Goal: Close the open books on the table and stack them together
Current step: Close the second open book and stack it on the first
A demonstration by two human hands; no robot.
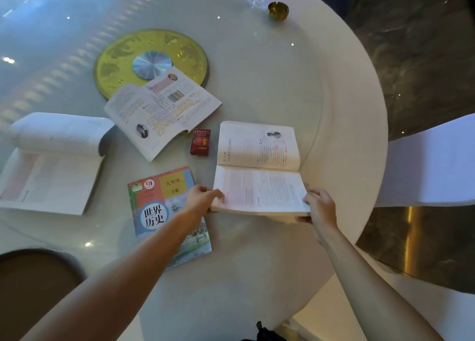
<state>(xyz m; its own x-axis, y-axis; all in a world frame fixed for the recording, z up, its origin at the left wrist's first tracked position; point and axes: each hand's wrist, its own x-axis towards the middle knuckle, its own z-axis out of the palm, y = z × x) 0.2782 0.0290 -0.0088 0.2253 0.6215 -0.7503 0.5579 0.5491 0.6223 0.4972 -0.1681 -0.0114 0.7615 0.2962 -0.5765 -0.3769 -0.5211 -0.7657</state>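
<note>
An open book [259, 165] lies at the right of the round table, its near edge lifted a little. My left hand [201, 199] grips its near left corner, and my right hand [320, 205] grips its near right corner. A closed textbook [164, 199] with a colourful cover lies flat just left of it, partly under my left forearm. A second open book [162, 111] lies further back in the middle. A third open book [51, 160], its far pages curled over, lies at the left.
A red cigarette pack [200, 142] stands between the open books. A gold turntable disc [151, 63] sits at the table's [257, 57] centre. A brass ashtray [278, 10] is at the far right rim. White chair [431, 160] at right, brown seat [33, 289] near left.
</note>
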